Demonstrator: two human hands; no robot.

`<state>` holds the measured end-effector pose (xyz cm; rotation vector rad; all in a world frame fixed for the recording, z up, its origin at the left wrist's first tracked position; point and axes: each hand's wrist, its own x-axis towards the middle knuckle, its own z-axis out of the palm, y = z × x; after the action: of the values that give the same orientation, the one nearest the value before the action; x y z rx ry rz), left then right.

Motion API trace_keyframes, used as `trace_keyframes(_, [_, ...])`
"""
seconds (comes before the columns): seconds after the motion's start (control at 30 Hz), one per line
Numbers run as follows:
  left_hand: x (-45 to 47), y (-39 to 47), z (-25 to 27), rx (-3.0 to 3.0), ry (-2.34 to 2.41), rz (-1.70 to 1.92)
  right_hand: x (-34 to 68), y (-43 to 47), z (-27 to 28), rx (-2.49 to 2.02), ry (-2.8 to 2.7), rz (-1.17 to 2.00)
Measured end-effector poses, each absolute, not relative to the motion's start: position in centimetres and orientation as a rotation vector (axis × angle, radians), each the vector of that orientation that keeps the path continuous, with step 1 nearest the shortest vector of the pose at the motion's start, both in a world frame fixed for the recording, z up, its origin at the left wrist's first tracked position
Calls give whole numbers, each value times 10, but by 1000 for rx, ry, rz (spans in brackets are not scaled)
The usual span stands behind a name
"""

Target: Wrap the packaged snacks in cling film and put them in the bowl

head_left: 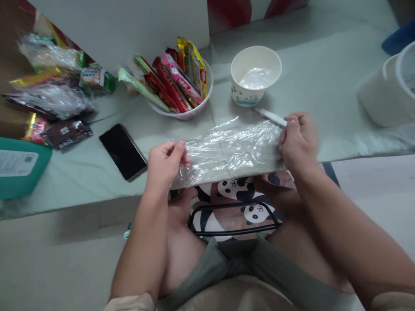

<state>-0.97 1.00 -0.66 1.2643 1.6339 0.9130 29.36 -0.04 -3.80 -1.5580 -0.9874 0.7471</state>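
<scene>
A clear, crinkled sheet of plastic film (233,149) is stretched between my two hands, over the front edge of the table. My left hand (167,162) pinches its left end between thumb and fingers. My right hand (300,140) is closed at the film's right end. A slim white tool with a thin, dark tip, perhaps a small cutter (274,117), sticks out of that hand to the left. Just beyond its tip stands a white paper cup (254,97) with blue print and crumpled clear plastic inside.
A bowl (194,113) of wrapped snack bars stands behind the film. A black phone (123,151) lies left of my left hand. Wrapped snacks (65,101) and a green container (22,168) are farther left. At the right stands a pale tub (376,93).
</scene>
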Motion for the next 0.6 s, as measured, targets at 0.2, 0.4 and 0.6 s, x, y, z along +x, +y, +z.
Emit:
trace_keyframes(0.2, [-11,16,-10,1426,1809,863,291,-7,-37,-1651,-1089,794])
trace_keyframes(0.4, [-9,25,-17,1531,1917,816,290,1,-30,-1737,-1201,609])
trace_keyframes(0.6, [-5,30,-22,1675,2139,756,284,25,-32,-1727,-1354,395])
